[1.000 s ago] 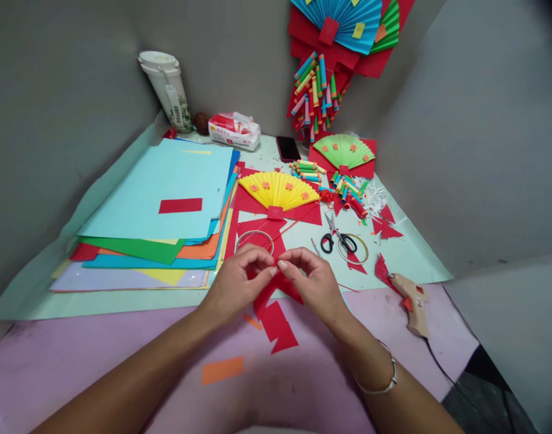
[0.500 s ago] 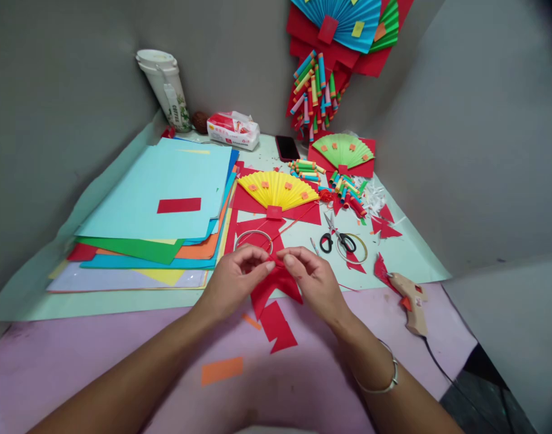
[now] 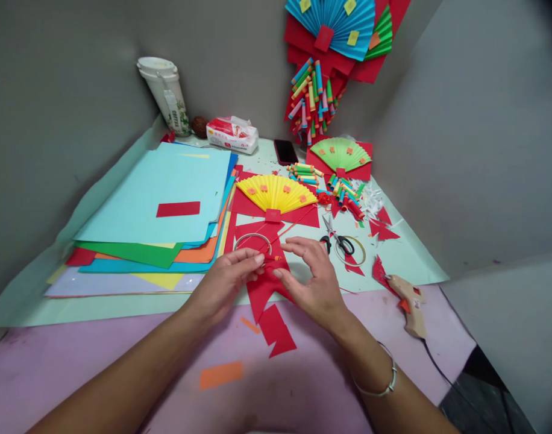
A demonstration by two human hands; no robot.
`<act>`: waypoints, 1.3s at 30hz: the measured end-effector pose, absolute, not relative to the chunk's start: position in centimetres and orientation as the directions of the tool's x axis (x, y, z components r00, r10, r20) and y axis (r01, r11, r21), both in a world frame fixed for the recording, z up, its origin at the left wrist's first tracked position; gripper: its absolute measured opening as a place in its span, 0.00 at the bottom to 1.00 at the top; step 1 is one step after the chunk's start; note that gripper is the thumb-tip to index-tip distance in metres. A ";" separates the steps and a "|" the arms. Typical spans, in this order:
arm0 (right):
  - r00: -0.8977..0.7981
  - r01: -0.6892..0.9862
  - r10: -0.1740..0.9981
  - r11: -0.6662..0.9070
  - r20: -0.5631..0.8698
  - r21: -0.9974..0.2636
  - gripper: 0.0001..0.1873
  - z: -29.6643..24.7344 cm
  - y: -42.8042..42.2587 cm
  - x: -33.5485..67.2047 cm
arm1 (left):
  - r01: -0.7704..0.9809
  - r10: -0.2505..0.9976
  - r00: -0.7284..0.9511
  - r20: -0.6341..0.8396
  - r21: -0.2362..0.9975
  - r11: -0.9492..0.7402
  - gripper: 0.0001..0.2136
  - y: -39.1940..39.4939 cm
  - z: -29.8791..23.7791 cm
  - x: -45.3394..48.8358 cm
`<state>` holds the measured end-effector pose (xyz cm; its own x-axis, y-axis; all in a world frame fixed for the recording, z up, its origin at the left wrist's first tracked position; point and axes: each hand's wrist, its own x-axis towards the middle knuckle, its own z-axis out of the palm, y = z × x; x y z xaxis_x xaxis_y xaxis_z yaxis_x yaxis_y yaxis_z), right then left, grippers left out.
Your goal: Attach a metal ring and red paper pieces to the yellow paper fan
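My left hand (image 3: 233, 274) is closed in a pinch on a small red paper roll (image 3: 270, 260) with an orange end, which points to the right. My right hand (image 3: 314, 274) is open just beside it, thumb and fingers apart with nothing between them. Under both hands lies a red paper piece (image 3: 260, 295) with a notched end. A thin red string (image 3: 297, 222) runs up toward the red string bundle (image 3: 323, 198). A silvery ring (image 3: 253, 236) lies behind my left hand.
A yellow paper fan (image 3: 278, 196) on red paper lies ahead. Scissors (image 3: 332, 232) and a tape roll (image 3: 360, 256) lie to the right, a glue gun (image 3: 409, 301) beyond them. Stacked coloured paper (image 3: 153, 181) fills the left. Paper rolls (image 3: 343, 193) lie farther back.
My right hand has let go of the roll and moved slightly right, its fingers spreading. My left hand has drawn a little left and down, still pinching the roll.
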<state>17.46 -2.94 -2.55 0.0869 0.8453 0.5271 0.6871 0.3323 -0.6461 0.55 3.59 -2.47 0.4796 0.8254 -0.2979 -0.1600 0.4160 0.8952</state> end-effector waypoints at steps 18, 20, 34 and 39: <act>0.150 0.612 0.835 0.342 0.529 -0.713 0.04 -2.0 -3.1 16.9 | -0.139 0.823 0.509 -0.251 0.920 0.367 0.09 3.6 -2.2 0.2; 0.155 0.584 0.848 0.336 0.508 -0.739 0.05 -1.9 -3.1 16.8 | -0.110 0.791 0.560 -0.246 0.924 0.366 0.11 3.4 -2.1 0.1; 0.189 0.457 0.894 0.287 0.407 -0.842 0.18 -2.2 -3.2 15.8 | -0.139 0.728 0.625 -0.281 0.878 0.458 0.06 3.2 -2.2 0.0; 0.189 0.444 0.878 0.323 0.440 -0.836 0.08 -2.6 -2.7 15.5 | -0.123 0.733 0.627 -0.264 0.895 0.428 0.08 3.4 -2.4 -0.2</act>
<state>15.49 -2.70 -2.58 0.1894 0.8777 0.4402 0.4436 0.3234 -0.8358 -0.17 3.44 -2.40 0.6270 0.7328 -0.2642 -0.1230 0.4281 0.8953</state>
